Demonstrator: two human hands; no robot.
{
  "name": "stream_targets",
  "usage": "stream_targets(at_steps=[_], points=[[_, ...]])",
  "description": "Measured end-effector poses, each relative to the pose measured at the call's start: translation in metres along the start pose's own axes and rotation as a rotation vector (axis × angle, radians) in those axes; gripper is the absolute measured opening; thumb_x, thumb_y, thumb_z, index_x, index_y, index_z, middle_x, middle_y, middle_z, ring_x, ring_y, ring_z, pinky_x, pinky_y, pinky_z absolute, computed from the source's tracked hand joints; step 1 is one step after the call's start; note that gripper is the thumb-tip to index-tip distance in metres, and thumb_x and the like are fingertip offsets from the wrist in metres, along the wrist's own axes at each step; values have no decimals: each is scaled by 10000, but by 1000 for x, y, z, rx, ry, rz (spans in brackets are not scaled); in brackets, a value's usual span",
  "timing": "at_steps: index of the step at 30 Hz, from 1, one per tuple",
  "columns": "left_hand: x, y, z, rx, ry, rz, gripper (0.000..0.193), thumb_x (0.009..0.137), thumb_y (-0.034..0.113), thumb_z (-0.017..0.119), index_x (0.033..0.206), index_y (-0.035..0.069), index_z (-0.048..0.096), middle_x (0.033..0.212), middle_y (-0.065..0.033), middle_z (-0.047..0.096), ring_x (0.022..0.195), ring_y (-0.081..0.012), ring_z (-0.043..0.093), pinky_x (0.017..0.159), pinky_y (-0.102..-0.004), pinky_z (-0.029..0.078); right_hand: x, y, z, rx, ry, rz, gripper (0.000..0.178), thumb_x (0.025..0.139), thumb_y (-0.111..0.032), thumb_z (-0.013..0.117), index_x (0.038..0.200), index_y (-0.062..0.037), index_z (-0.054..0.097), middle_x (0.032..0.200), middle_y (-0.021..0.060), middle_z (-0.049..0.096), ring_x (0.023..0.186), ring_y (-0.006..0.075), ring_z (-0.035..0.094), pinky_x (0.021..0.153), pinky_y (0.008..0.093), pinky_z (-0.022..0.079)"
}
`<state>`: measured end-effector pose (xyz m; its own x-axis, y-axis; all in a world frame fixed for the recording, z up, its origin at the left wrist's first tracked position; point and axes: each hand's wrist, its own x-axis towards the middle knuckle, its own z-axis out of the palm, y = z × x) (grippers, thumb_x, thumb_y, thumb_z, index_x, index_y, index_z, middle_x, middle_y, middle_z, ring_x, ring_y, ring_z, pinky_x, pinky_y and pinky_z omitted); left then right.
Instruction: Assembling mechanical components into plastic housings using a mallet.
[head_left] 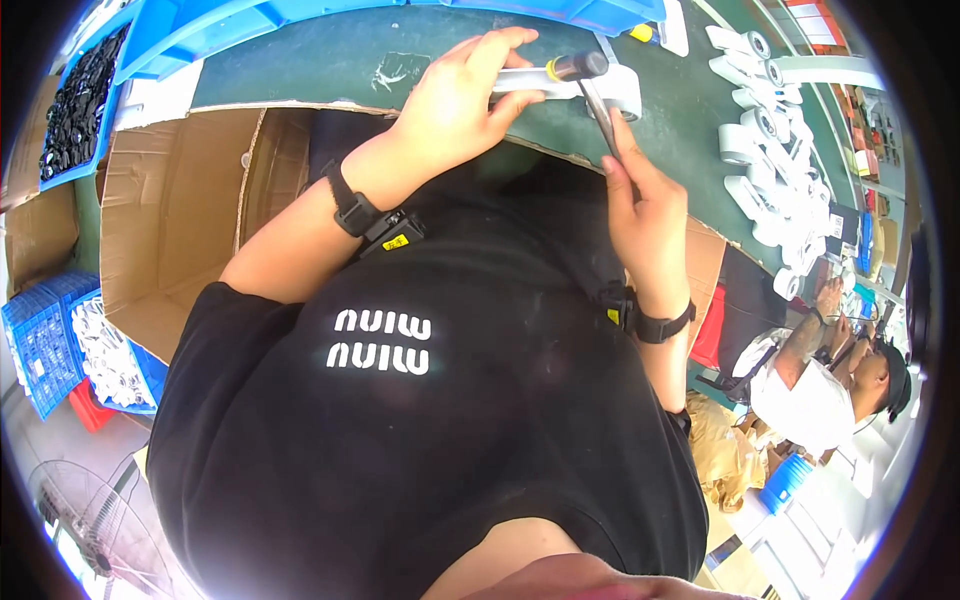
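Observation:
My left hand [455, 100] presses down on a white plastic part [615, 88] lying on the green table [330, 55] at its near edge. My right hand [645, 210] grips the handle of a small hammer [590, 80]. The hammer's dark metal head sits just above the white part, next to my left fingertips. Both wrists wear black straps with small devices. My black shirt fills the lower middle of the view.
Several white plastic parts [775, 150] lie in a row along the table to the right. Blue bins [200, 25] line the far edge, one holding black pieces [75, 100]. An open cardboard box [175, 210] stands at left. Another person [830, 385] sits at lower right.

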<state>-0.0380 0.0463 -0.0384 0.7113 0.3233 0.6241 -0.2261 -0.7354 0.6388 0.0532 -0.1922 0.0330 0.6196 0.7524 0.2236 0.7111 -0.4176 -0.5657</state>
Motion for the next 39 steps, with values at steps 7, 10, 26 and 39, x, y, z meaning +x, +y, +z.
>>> stream_targets(at_steps=[7, 10, 26, 39], points=[[3, -4, 3, 106, -1, 144, 315, 923, 129, 848, 1205, 40, 738, 1014, -108, 739, 916, -329, 725, 792, -402, 600, -8, 6, -4, 378, 246, 112, 485, 1062, -43, 667, 1539, -126, 637, 893, 132, 725, 672, 157, 551, 707, 314, 535], [1, -1, 2, 75, 8, 112, 186, 921, 121, 841, 1068, 22, 784, 993, -106, 722, 905, -329, 709, 784, -398, 595, -2, 7, -5, -18, 40, 120, 468, 1081, -61, 654, 1548, -74, 620, 925, 26, 745, 707, 114, 569, 707, 316, 538], [3, 7, -1, 184, 33, 186, 274, 909, 132, 839, 1143, 30, 739, 1023, -129, 726, 944, -359, 710, 822, -420, 593, 9, 25, -14, 680, 331, 296, 498, 1117, -168, 646, 1600, -87, 562, 849, -39, 605, 620, 22, 503, 547, 196, 425], [-37, 20, -227, -442, -158, -764, 259, 1027, 221, 673, 1101, -8, 769, 974, -88, 769, 812, -144, 712, 668, -292, 594, 191, 128, -45, -279, 162, 325, 613, 865, -457, 844, 1172, 56, 710, 907, 187, 765, 760, 280, 750, 725, 398, 589]])
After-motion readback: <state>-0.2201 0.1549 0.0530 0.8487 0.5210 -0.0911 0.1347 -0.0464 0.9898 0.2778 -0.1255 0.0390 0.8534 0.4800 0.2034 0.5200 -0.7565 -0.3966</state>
